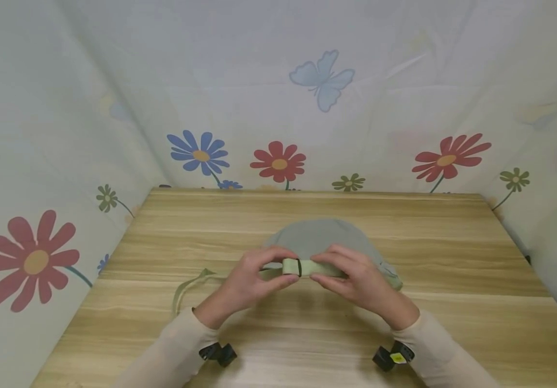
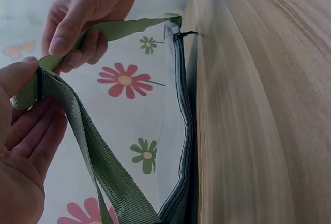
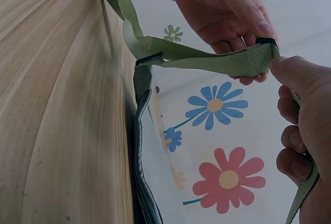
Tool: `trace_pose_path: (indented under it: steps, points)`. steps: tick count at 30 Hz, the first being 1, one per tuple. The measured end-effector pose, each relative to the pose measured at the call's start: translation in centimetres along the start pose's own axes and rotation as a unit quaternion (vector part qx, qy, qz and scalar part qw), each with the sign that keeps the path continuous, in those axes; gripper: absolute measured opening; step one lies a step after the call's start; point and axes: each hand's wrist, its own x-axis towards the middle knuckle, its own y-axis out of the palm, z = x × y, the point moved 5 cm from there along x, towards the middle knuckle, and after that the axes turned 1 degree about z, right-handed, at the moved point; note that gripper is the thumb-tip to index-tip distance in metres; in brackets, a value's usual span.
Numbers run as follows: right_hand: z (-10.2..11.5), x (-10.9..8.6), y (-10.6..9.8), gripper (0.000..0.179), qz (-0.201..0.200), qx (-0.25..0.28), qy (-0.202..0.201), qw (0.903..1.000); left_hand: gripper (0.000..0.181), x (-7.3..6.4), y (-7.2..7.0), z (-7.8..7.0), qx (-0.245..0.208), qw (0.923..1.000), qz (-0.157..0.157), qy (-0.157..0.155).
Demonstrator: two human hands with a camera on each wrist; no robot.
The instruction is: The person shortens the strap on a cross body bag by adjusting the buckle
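A grey, half-moon-shaped bag (image 1: 324, 234) with a zipper (image 2: 182, 100) along its edge stands on the table. Its light green webbing strap (image 2: 98, 149) is lifted off the tabletop and passes through a black slider buckle (image 1: 300, 268). My left hand (image 1: 254, 275) pinches the folded strap loop just left of the buckle, thumb against fingers. On the other side my right hand (image 1: 356, 275) holds the strap, its fingers curled round it in the left wrist view. A slack strap loop (image 3: 124, 6) lies out to the left.
The wood-grain table (image 1: 453, 242) spreads out around the bag. Behind and beside it hangs a pale curtain (image 1: 249, 64) printed with flowers and a butterfly. Each wrist wears a small black camera (image 1: 220, 354).
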Motion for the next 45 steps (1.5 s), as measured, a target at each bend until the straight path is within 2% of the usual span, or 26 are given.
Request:
trace_pose_path:
  steps: [7, 17, 28, 33, 37, 40, 45]
  points:
    - [0.3, 0.1, 0.1, 0.039, 0.014, -0.013, -0.013, 0.9997, 0.03, 0.2, 0.6, -0.1, 0.022, 0.9992, 0.005, 0.033]
    - [-0.5, -1.0, -1.0, 0.033, 0.016, -0.015, 0.01, 0.9997, 0.032, 0.1, -0.1, -0.1, 0.026, 0.9987, -0.022, 0.039]
    - [-0.2, -1.0, -1.1, 0.035, -0.001, -0.019, 0.014, 0.9997, 0.046, -0.3, -0.1, 0.9, 0.002, 0.9983, 0.021, -0.053]
    - [-0.2, -0.9, -1.1, 0.033, -0.004, -0.01, 0.014, 0.9998, 0.034, -0.6, -0.1, 1.5, 0.008, 0.9971, 0.025, -0.072]
    - [-0.2, -0.8, -1.0, 0.031, -0.005, -0.007, 0.014, 0.9999, 0.03, -0.7, 0.0, 1.8, -0.006, 0.9968, 0.015, -0.078]
    - [-0.1, -0.8, -1.0, 0.031, -0.008, -0.007, 0.011, 0.9999, 0.028, -0.6, 0.1, 1.8, -0.008, 0.9985, 0.007, -0.054]
    - [-0.1, -0.7, -0.7, 0.033, -0.011, -0.002, 0.004, 0.9999, 0.027, -0.2, 0.5, 1.4, 0.006, 0.9999, 0.004, 0.011]
